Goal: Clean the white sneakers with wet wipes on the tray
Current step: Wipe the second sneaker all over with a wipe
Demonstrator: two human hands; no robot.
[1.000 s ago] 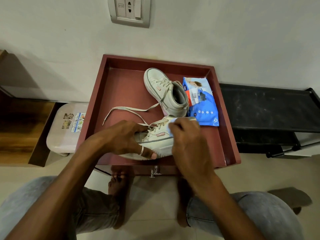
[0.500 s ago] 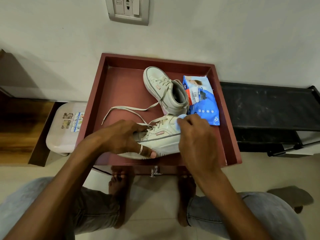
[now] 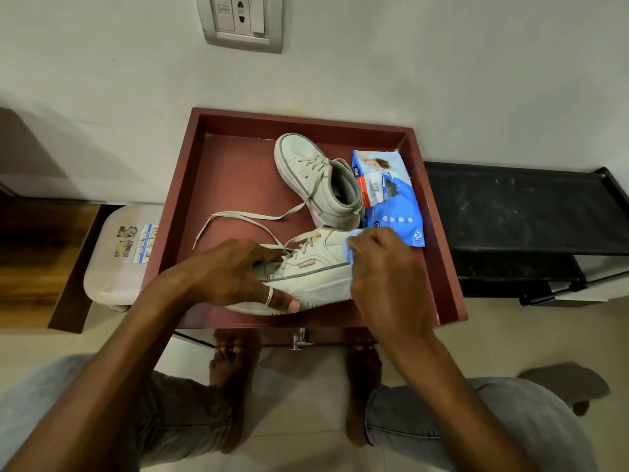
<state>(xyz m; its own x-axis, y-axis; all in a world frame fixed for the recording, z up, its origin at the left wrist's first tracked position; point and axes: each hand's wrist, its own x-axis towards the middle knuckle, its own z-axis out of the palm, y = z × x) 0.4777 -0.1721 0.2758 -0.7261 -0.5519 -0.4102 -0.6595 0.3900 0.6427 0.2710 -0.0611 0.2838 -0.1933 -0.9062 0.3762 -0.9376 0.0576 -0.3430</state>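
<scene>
Two white sneakers lie in a dark red tray (image 3: pixel 221 172). The near sneaker (image 3: pixel 316 267) lies on its side at the tray's front. My left hand (image 3: pixel 238 274) grips its heel end, thumb pressed on the sole. My right hand (image 3: pixel 388 277) holds a pale blue wet wipe (image 3: pixel 350 245) against the sneaker's toe end. The far sneaker (image 3: pixel 316 178) stands behind it, its loose lace trailing left across the tray. A blue pack of wet wipes (image 3: pixel 391 199) lies at the tray's right side.
The tray rests on a low stand against a white wall with a socket plate (image 3: pixel 243 20). A black shelf (image 3: pixel 524 206) stands to the right. To the left sits a pale plastic stool (image 3: pixel 119 264). My knees and bare feet are below the tray.
My right hand with the wipe has slid rightward along the near sneaker, from the laces toward the toe end. My left hand has kept its grip on the shoe.
</scene>
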